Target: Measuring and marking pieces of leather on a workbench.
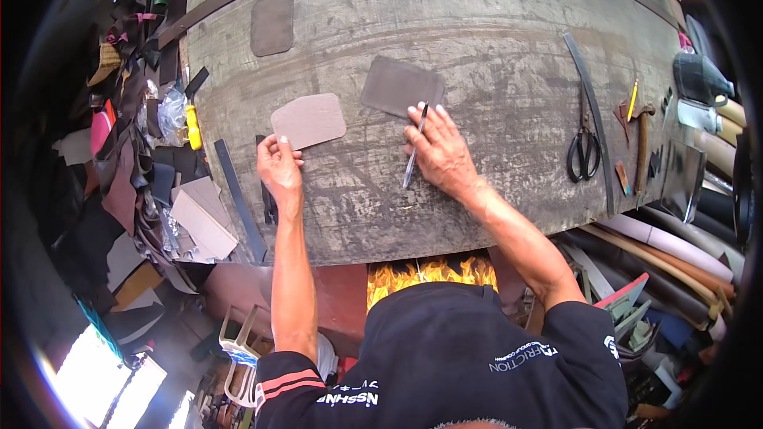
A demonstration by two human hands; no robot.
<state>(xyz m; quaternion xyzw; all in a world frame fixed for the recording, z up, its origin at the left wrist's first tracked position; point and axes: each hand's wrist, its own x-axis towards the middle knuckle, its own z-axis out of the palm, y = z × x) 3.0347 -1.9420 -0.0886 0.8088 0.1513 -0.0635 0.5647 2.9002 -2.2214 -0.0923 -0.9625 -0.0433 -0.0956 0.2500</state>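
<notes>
Between the thumb and fingers of my left hand (279, 165) is the lower left corner of a pinkish-beige template piece (310, 121) with rounded corners, perhaps card or leather. My right hand (441, 152) has a clear-barrelled pen (411, 164) in its grip, the dark end pointing away from me. Its fingertips rest on the near right edge of a dark brown leather piece (400, 84). Farther off, at the upper left of the worktable (477, 24), lies a second dark brown leather piece (272, 24) with rounded corners.
Black-handled scissors (584, 155) lie beside a metal strip (590, 125) on the right. A hammer (642, 149) and a yellow pencil (632, 98) are beyond. Leather scraps (119, 173) and a yellow-handled screwdriver (192, 127) crowd the left side. Rolled material (673, 244) stands below right.
</notes>
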